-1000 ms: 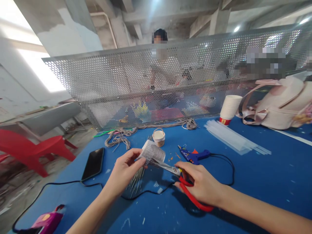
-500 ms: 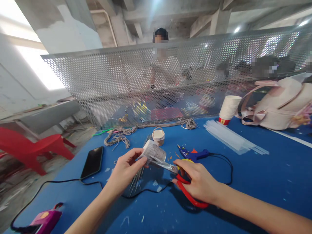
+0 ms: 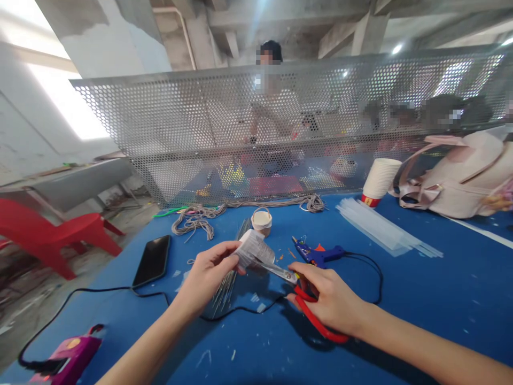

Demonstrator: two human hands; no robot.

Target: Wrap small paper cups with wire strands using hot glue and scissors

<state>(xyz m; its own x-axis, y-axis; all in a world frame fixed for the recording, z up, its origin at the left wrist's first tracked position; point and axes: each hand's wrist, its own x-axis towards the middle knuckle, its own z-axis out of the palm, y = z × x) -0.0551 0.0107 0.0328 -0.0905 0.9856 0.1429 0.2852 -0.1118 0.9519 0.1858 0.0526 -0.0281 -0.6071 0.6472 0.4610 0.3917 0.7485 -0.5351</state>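
Note:
My left hand point(image 3: 216, 267) pinches the edge of a translucent plastic piece point(image 3: 253, 247) between thumb and fingers. My right hand point(image 3: 326, 294) is wrapped round the red handles of a pair of scissors point(image 3: 320, 323), whose blades point left and lie against that plastic piece. Just behind the piece stands a small white bucket point(image 3: 262, 219) with a thin arched handle. A bundle of thin wires point(image 3: 225, 294) lies on the table, partly hidden by my left hand. A blue glue gun point(image 3: 320, 255) rests to the right, beyond my right hand.
On the blue table lie a black phone point(image 3: 152, 259), a purple power socket point(image 3: 68, 358) with a cable, grey cord point(image 3: 196, 222) and clear plastic strips point(image 3: 380, 227). Stacked paper cups point(image 3: 380, 179) and a pale bag point(image 3: 460, 176) stand right. A perforated metal screen point(image 3: 180, 128) closes the back.
The scissors' handles have come closer together, and the blades look more closed on the plastic piece. My right hand has shifted slightly to the right. My left hand keeps its pinch.

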